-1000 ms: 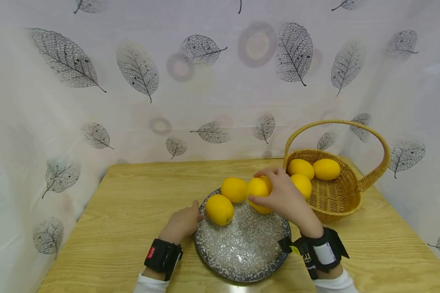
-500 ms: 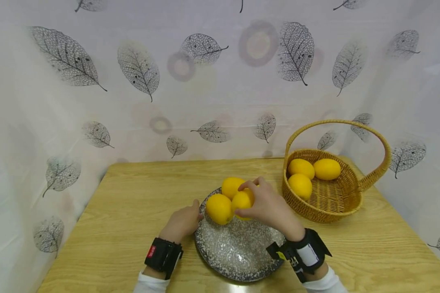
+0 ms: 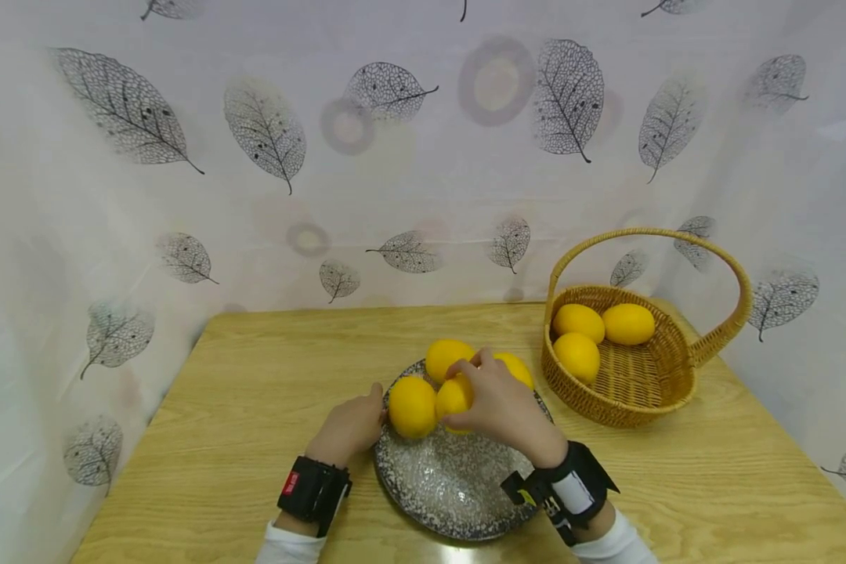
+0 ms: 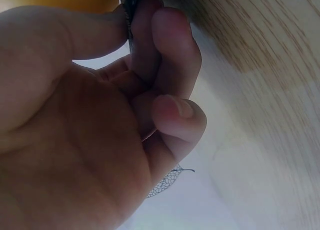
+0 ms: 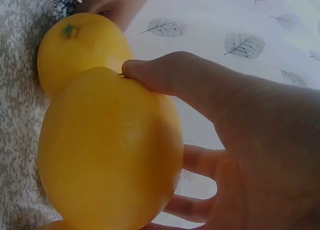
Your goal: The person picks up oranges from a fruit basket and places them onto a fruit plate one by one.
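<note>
Near the middle of the plate's back half, my right hand (image 3: 504, 407) holds a yellow lemon (image 3: 454, 403) between thumb and fingers. In the right wrist view this lemon (image 5: 110, 150) overlaps a second lemon (image 5: 80, 52) that has a green stem spot. That second lemon (image 3: 413, 406) sits by the plate's left rim in the head view. Two more lie at the back: one lemon (image 3: 449, 359) behind my fingers, another lemon (image 3: 516, 368) partly hidden by my hand. My left hand (image 3: 350, 427) pinches the speckled grey plate (image 3: 458, 501) by its dark rim (image 4: 130, 19).
A wicker basket (image 3: 630, 376) with a tall arched handle stands right of the plate, several lemons (image 3: 576, 359) inside. Both rest on a wooden table (image 3: 268, 376). A leaf-printed curtain (image 3: 423, 172) hangs behind it.
My right hand has carried its lemon leftward and toward me, beside the left lemon, which has shifted slightly left. The back-right lemon has come into view. My left hand stays at the rim.
</note>
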Available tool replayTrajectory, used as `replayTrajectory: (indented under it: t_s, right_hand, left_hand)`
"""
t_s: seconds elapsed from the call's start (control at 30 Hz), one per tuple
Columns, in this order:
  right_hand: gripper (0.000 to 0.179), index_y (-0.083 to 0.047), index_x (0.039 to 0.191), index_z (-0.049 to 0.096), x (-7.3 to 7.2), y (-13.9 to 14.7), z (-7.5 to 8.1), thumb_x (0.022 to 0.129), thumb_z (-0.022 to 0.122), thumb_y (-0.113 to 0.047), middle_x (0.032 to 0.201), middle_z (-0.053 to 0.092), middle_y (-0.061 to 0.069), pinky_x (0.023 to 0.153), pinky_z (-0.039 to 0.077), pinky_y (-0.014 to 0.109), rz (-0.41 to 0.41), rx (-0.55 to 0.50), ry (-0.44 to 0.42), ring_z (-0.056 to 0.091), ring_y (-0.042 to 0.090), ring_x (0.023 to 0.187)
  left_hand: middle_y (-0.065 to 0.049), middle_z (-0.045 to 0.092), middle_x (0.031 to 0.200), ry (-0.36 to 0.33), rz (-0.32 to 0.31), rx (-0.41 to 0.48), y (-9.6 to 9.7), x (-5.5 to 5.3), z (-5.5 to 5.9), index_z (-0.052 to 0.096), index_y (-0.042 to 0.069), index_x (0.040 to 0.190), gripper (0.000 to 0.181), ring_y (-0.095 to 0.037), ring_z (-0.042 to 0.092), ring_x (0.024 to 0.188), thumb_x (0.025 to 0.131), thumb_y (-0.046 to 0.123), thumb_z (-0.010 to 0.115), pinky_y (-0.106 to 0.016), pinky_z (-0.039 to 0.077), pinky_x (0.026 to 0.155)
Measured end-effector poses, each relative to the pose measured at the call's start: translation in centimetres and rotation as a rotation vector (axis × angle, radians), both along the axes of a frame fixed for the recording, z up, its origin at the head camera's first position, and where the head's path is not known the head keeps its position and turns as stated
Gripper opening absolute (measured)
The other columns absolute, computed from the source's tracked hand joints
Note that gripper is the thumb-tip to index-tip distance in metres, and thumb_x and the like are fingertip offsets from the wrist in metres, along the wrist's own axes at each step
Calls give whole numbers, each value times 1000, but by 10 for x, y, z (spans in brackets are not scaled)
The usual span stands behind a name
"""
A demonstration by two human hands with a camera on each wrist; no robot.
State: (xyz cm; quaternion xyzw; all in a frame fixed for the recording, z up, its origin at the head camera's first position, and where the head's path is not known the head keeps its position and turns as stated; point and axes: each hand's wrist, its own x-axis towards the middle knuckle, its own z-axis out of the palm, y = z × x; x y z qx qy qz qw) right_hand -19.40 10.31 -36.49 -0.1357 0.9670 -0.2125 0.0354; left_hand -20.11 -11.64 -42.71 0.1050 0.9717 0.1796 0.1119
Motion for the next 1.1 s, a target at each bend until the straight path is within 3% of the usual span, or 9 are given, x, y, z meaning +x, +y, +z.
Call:
replayTrajectory:
  t_s: [0.17, 0.47, 1.1]
  right_hand:
    - [55, -19, 115, 66, 0, -3, -4, 67, 82, -41, 115, 54, 13, 66, 50, 35, 12, 10, 9, 51, 23, 91]
    - [59, -14, 114, 66, -3, -7, -17, 64, 84, -39, 110, 55, 15, 69, 50, 38, 30, 30, 43, 51, 26, 88]
    - [63, -10, 119, 65, 1, -7, -21, 66, 84, -39, 119, 58, 20, 77, 55, 47, 94, 106, 112, 55, 34, 100]
  left_hand:
    - [-25, 73, 99, 35, -13, 10, -1, 0, -1, 42, -12, 139, 53, -24, 62, 74, 88, -3, 53, -46, 57, 72]
    - [-23, 73, 91, 21, -18, 16, -3, 0, -2, 40, -13, 140, 58, -20, 54, 65, 84, -6, 54, -39, 51, 60]
    - [-27, 72, 108, -2, -8, 3, 0, 0, -1, 38, -12, 143, 58, -26, 64, 80, 87, -5, 52, -46, 56, 74]
